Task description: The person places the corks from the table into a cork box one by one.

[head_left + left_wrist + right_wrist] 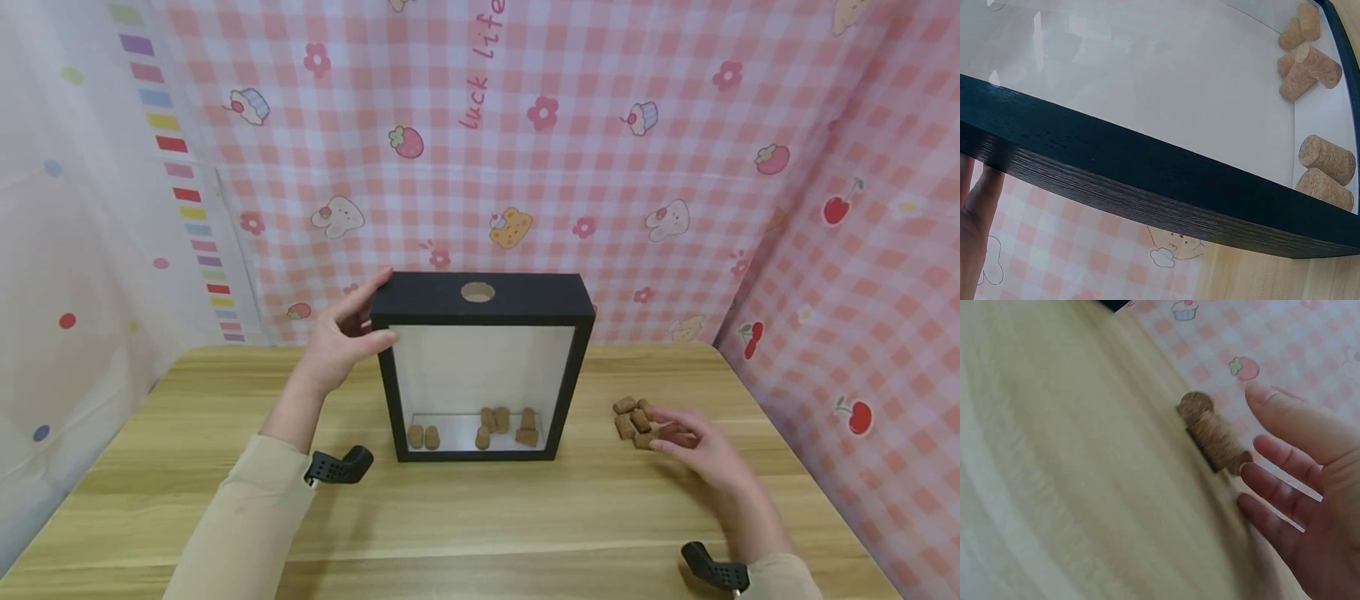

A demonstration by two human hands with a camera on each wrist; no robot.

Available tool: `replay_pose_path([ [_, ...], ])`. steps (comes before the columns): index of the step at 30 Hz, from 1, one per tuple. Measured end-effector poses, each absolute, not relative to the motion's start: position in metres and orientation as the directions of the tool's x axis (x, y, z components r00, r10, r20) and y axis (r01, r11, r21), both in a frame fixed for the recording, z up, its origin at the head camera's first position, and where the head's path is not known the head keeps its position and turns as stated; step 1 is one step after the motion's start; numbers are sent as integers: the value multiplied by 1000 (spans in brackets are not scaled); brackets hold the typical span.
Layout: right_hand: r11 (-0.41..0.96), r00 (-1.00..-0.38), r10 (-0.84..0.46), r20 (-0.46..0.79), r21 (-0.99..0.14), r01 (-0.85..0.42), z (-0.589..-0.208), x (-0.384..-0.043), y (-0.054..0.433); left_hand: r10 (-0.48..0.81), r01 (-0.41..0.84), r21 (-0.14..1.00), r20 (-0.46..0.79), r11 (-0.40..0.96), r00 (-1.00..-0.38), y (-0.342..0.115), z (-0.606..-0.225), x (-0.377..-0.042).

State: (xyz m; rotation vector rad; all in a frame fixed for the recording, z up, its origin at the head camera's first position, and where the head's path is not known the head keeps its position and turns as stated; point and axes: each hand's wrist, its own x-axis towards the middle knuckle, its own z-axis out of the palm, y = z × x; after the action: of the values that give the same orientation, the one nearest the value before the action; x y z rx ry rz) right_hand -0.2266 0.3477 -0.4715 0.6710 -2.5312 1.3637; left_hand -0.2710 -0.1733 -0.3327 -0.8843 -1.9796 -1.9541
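Head view: the black-framed box (525, 297) stands upright on the wooden table (465, 533), with a round hole (477, 292) in its top. From the box's left front, a forearm in a pale sleeve (247, 517) slants up, and the left hand (333, 346) is clamped on the box's upper left corner, thumb laid on the front edge, fingers reaching round behind. Inside the box, loose corks (502, 421) lie along the bottom: two at its left end, the others toward its middle and right. To the right of the box, a cork cluster (625, 427) rests on the table; the right hand (708, 450) is low at the cluster's far side from the box, thumb toward the front, wrist lower still.

Left wrist view: the left hand's fingers bear on the outer side of the box; two corks lie just inside that side, five farther across the box.

Right wrist view: the right hand's grip is apart, thumb well away from the spread, gently bent fingers. The cork cluster lies just beyond their tips; whether any fingertip touches it, I cannot tell.
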Motion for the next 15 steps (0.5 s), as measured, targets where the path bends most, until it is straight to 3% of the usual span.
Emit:
replay_pose_path([
  [15, 527, -888, -281, 364, -715, -460, -483, -226, 347, 262, 545, 835, 543, -70, -798, -173, -332, -271],
])
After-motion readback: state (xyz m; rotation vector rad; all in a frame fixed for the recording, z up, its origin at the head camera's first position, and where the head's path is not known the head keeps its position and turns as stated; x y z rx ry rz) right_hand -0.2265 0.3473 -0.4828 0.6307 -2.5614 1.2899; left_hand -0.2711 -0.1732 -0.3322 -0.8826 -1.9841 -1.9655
